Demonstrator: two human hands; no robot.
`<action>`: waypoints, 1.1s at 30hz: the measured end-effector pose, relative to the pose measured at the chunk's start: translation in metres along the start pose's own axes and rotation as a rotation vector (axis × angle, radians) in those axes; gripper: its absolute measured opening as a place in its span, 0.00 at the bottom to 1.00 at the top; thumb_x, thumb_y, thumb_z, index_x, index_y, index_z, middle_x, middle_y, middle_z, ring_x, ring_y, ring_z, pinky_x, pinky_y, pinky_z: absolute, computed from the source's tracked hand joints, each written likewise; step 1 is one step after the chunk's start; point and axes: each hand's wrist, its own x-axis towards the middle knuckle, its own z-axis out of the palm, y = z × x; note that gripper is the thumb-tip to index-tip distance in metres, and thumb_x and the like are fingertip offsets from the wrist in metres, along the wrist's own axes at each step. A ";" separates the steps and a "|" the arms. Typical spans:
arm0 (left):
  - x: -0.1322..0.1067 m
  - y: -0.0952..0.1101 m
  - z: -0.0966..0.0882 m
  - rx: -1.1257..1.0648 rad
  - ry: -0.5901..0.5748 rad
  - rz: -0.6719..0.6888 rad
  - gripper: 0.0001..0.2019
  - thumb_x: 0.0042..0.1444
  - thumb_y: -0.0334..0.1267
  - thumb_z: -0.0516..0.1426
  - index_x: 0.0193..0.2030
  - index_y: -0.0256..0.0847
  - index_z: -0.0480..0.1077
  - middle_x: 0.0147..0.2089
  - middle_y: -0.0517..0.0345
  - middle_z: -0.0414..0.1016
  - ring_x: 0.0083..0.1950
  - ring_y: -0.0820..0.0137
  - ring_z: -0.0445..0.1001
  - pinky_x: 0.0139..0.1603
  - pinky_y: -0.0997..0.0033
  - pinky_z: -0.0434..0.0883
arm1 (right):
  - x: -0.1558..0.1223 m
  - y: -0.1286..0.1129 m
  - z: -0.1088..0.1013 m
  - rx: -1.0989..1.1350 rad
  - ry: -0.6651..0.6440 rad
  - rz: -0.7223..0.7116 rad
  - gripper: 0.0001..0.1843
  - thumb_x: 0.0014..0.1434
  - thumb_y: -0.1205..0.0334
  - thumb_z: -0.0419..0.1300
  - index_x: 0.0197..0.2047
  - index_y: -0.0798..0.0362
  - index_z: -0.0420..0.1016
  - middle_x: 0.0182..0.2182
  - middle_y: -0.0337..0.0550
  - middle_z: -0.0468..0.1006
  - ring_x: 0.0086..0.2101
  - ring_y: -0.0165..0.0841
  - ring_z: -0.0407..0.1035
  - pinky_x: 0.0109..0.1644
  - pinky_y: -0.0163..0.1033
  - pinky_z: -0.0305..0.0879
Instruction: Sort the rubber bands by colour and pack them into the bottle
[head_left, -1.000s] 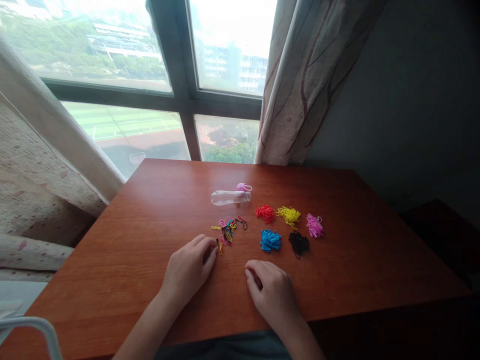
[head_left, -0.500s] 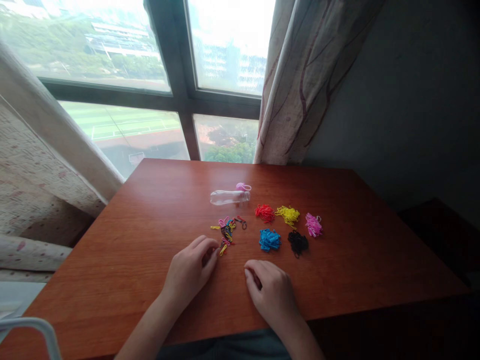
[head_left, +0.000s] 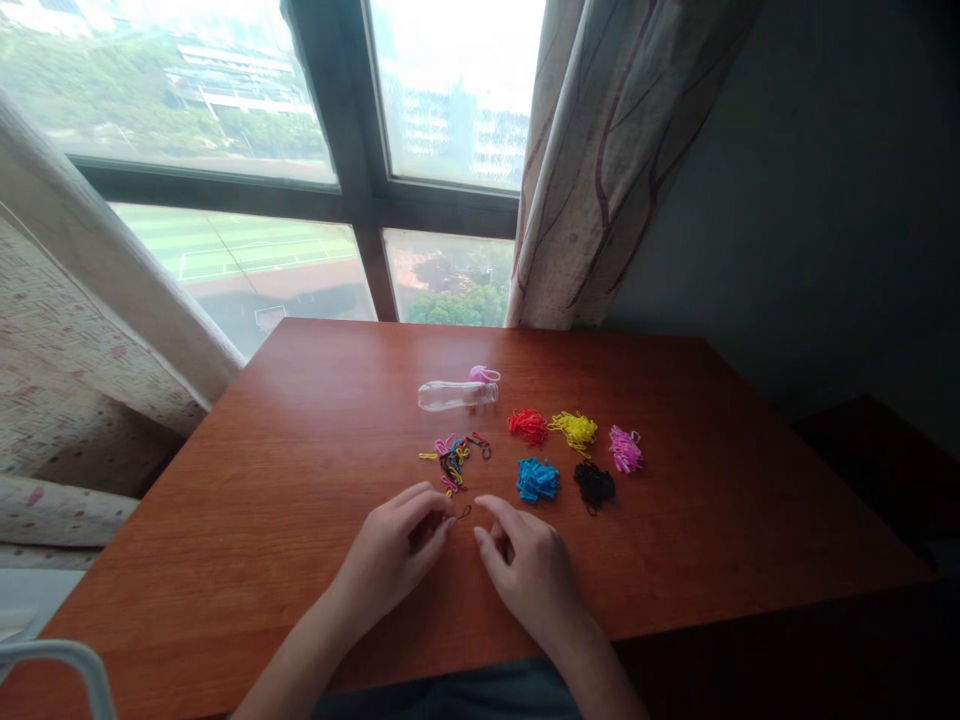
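Note:
Between the thumb and forefinger of my left hand (head_left: 401, 535) is a small dark pear-shaped loop (head_left: 465, 511), like a bulb pin, its rounded end sticking out to the right. My right hand (head_left: 529, 560) is just right of it, thumb and forefinger apart and nothing visible between them; its other fingers are curled under. Beyond my left fingertips lies a mixed heap of coloured loops (head_left: 454, 460) in pink, yellow, black, blue and red. Nearest my right hand is a heap of blue loops (head_left: 538, 480).
Further right lie heaps of red (head_left: 528, 427), yellow (head_left: 574, 430), pink (head_left: 625, 449) and black loops (head_left: 595, 484). A clear bottle (head_left: 454, 395) lies on its side, a pink cap (head_left: 484, 375) behind it. The wooden table (head_left: 262, 500) meets a window at the back.
My left hand has drawn slightly back and right from the mixed heap with a dark loop in its fingertips. The right hand has moved up and left towards it, its thumb and forefinger spreading.

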 end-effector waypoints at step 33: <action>-0.008 -0.017 -0.007 0.269 0.041 -0.099 0.08 0.64 0.39 0.51 0.41 0.45 0.71 0.37 0.59 0.76 0.35 0.71 0.74 0.34 0.74 0.66 | -0.031 0.082 -0.067 -0.254 0.447 0.268 0.23 0.63 0.42 0.54 0.38 0.53 0.79 0.25 0.45 0.79 0.23 0.33 0.72 0.30 0.35 0.67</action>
